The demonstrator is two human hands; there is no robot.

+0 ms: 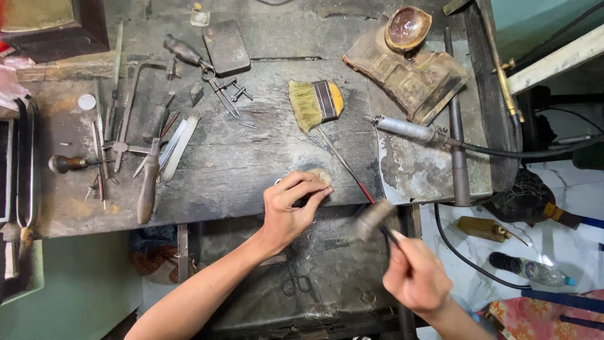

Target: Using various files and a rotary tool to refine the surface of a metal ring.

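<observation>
Small pale workpiece (321,175) at the front edge of the dark worktop (251,157), pinched under the fingers of the left hand (289,204). Right hand (415,277) closed around a blurred hammer (375,218), raised just right of it. Brush (316,102) lies beyond.

1. Hands: two, left hand (290,204) and right hand (416,277).
2. Hammer (375,218): one, blurred.
3. Bristle brush (316,102): one.
4. Rotary handpiece (408,130): one.
5. Shallow bowl (408,28): one.
6. Plastic bottle (531,269): one.
</observation>
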